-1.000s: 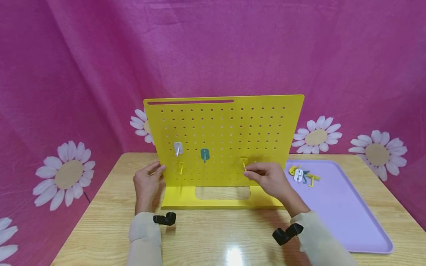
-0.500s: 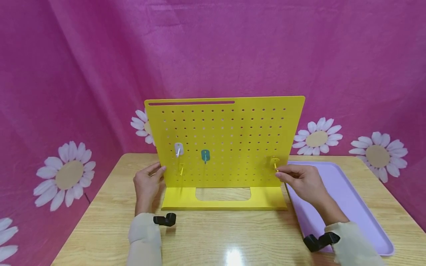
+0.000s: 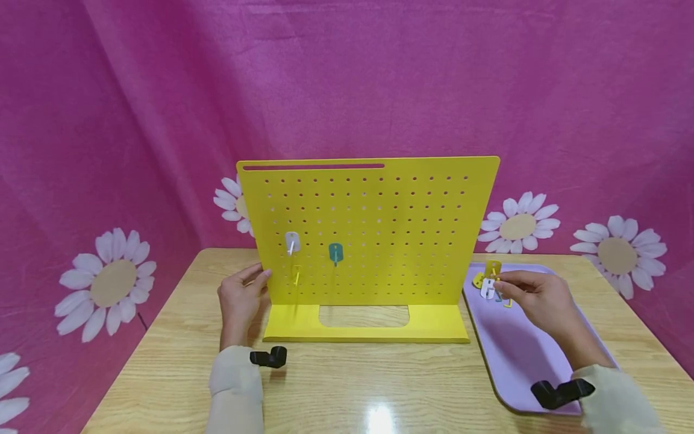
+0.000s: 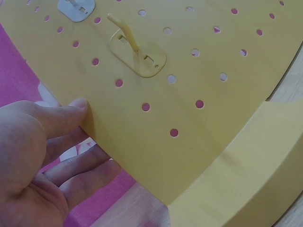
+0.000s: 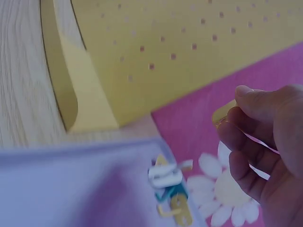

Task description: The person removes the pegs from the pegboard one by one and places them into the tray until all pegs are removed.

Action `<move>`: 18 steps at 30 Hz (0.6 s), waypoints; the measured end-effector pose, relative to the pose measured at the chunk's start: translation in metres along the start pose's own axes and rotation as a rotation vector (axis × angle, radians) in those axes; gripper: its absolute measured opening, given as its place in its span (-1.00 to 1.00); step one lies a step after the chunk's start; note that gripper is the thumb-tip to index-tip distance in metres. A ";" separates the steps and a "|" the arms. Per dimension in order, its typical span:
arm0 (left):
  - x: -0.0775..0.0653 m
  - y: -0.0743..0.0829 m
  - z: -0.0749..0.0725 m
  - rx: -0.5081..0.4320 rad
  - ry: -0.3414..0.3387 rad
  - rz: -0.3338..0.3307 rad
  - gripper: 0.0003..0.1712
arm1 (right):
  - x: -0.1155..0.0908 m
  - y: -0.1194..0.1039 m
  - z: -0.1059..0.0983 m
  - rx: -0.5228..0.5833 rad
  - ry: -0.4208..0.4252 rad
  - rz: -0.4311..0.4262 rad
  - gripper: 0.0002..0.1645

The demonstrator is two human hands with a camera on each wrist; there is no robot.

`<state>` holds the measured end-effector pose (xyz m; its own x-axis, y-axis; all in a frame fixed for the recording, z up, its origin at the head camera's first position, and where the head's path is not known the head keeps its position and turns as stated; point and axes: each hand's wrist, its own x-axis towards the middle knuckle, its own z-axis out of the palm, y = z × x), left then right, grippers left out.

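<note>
- Yellow pegboard (image 3: 368, 236): a thin, smooth sheet with rounded top corners, rows of round holes and a long slot along its top edge; it stands on a flat yellow base (image 3: 434, 322) with a wide cutout.
- Left hand (image 3: 238, 301): grips the board's left edge low down, thumb on the front face, fingers behind.
- Right hand (image 3: 542, 301): pinches a small yellow peg hook (image 3: 493, 267) between thumb and fingers, held up over the far end of the tray.
- Lilac tray (image 3: 506, 380): smooth, with rounded corners and a raised rim; a white hook plate (image 3: 486, 289) lies among teal and yellow hooks near its far left corner.
- On the board's left half: a white hook (image 3: 293, 241), a teal hook (image 3: 336, 251) and a yellow oval-plated hook (image 4: 154, 64) with a slanting peg.
- The tray's left edge runs just beside the base's right end; in front, wood-grained table (image 3: 347, 380) spreads between the sleeves.
</note>
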<state>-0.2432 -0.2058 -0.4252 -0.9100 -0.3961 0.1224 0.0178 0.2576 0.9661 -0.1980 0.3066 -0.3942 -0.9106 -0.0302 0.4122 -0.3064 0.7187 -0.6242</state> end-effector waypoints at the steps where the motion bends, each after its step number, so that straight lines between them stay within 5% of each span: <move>1: 0.000 0.000 0.000 0.001 0.001 -0.002 -0.66 | 0.000 0.004 -0.001 -0.020 -0.002 0.018 -0.79; 18: 0.000 0.002 0.000 0.013 0.007 -0.011 -0.66 | 0.003 0.049 0.002 -0.026 -0.141 0.286 -0.57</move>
<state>-0.2434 -0.2052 -0.4231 -0.9071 -0.4053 0.1139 0.0028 0.2648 0.9643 -0.2160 0.3406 -0.4250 -0.9888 0.0808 0.1257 -0.0273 0.7296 -0.6833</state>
